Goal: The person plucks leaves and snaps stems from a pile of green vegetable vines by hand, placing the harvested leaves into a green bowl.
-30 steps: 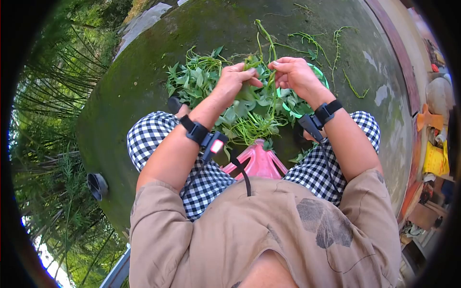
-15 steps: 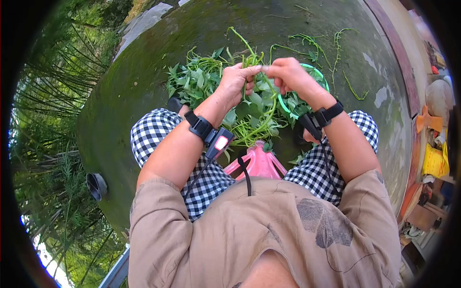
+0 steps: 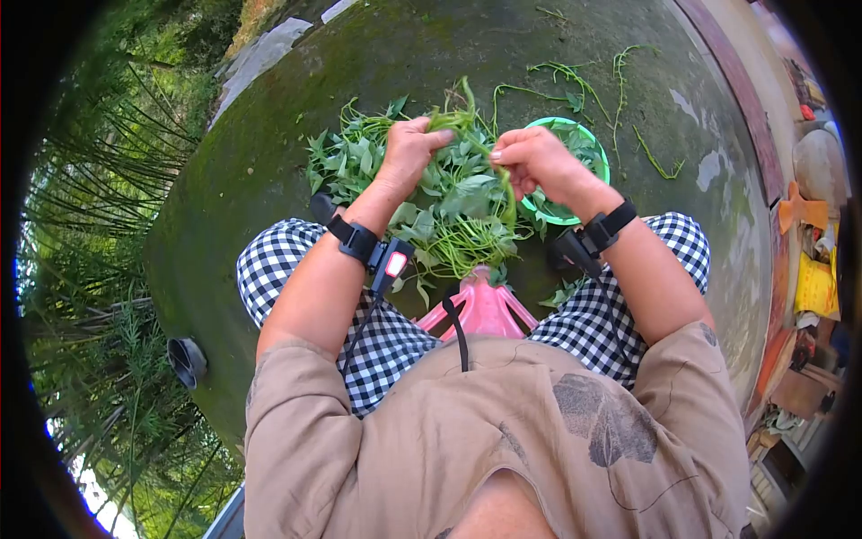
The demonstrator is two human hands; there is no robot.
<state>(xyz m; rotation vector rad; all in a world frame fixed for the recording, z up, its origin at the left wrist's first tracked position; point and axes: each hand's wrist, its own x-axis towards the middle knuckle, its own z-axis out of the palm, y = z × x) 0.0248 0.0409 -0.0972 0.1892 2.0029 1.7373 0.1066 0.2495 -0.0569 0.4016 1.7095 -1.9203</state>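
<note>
Above a heap of leafy green vines (image 3: 346, 166), my left hand (image 3: 413, 154) is closed on a green vine stem (image 3: 465, 119). My right hand (image 3: 543, 163) pinches the same vine lower down, thumb and forefinger pressed together; the vine hangs past these fingertips. Partly behind the right hand stands a bright green basket (image 3: 603, 154) with leaves in it. Cut stems (image 3: 462, 247) lie at the near side of the heap, close to a pink plastic stool (image 3: 476, 301) between my knees.
Loose vine pieces (image 3: 620, 85) lie on the mossy concrete floor (image 3: 269, 171) beyond the basket. A dark bucket (image 3: 186, 361) lies tipped at the left by the plants. Along the right wall are a yellow bag (image 3: 815, 283) and assorted clutter.
My hands have moved apart, the left one to the left, the right one slightly down. The vine now stretches between them, and its upper end has dropped. More of the green basket shows.
</note>
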